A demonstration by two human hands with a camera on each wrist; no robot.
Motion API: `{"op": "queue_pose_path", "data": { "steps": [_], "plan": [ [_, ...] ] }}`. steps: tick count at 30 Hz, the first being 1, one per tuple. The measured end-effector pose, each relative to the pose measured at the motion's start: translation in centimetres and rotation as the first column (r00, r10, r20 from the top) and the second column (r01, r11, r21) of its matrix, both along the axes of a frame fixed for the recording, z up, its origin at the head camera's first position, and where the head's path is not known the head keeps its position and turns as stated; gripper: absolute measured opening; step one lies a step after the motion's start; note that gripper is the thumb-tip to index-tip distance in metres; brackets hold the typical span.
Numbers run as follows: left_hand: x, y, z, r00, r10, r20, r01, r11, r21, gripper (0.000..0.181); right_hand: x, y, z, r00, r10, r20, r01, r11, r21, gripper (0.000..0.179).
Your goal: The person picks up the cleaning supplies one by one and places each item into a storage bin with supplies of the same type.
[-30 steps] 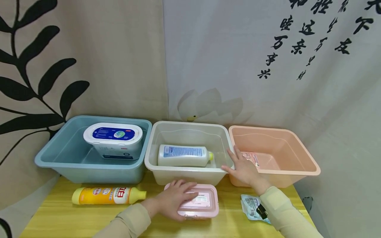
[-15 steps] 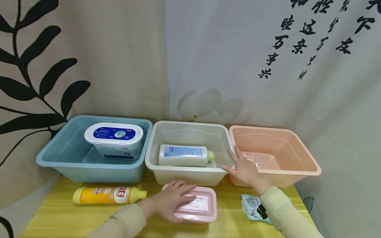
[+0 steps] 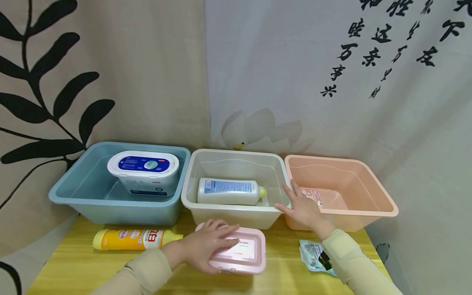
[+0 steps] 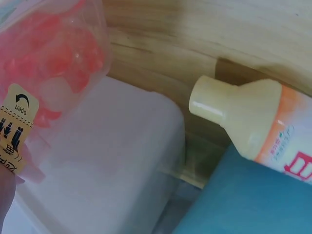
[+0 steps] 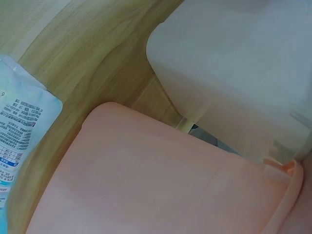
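Note:
My left hand spans a pink lidded plastic box from its left, thumb at the near edge and the other fingers over the lid. In the left wrist view, red contents show through the side of the pink box. My right hand lies with spread, fairly straight fingers at the adjoining rims of the white bin and the peach bin. Inside the white bin lies a white bottle with a yellow-green cap; a pink-labelled packet is in the peach bin.
At left, a blue bin contains a white tub with a blue-labelled lid. An orange-yellow bottle lies in front of it on the wooden table. A light blue pouch lies beside my right wrist.
My left hand and the pink box have shifted a little to the left, closer to the orange-yellow bottle. My right hand stays at the bin rims.

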State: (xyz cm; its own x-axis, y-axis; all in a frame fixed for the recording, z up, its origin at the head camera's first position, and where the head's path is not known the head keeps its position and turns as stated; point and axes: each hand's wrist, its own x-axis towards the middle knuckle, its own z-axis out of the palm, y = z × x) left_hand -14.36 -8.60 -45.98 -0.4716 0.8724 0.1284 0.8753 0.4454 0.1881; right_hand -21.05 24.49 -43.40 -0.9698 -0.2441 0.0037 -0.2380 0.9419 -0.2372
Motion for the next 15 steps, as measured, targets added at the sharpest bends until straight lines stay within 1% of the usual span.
{"op": "queue_pose_path", "data": {
  "steps": [4, 7, 9, 14, 15],
  "plan": [
    [0.1, -0.4, 0.7, 1.000, 0.000, 0.027, 0.000, 1.000, -0.001, 0.077, -0.1, 0.0, 0.0, 1.000, -0.002, -0.001, 0.002, 1.000, 0.009, 0.079],
    [0.2, -0.7, 1.4, 0.999, 0.008, 0.048, -0.008, 1.000, 0.009, 0.077, -0.1, 0.1, 0.0, 1.000, -0.005, 0.003, 0.005, 1.000, 0.012, 0.079],
    [0.3, -0.9, 2.0, 0.999, 0.010, 0.037, -0.010, 1.000, 0.016, 0.077, -0.1, 0.0, 0.1, 1.000, -0.007, 0.012, 0.007, 1.000, 0.007, 0.080],
    [0.6, -1.6, 3.6, 1.000, 0.015, -0.021, -0.015, 1.000, 0.025, 0.076, -0.1, -0.1, 0.1, 1.000, -0.008, 0.023, 0.008, 1.000, 0.006, 0.079],
    [0.6, -1.8, 3.9, 1.000, 0.021, -0.021, -0.020, 0.999, 0.027, 0.076, -0.1, -0.1, 0.1, 1.000, -0.007, 0.022, 0.007, 1.000, 0.005, 0.079]
  ]
}}
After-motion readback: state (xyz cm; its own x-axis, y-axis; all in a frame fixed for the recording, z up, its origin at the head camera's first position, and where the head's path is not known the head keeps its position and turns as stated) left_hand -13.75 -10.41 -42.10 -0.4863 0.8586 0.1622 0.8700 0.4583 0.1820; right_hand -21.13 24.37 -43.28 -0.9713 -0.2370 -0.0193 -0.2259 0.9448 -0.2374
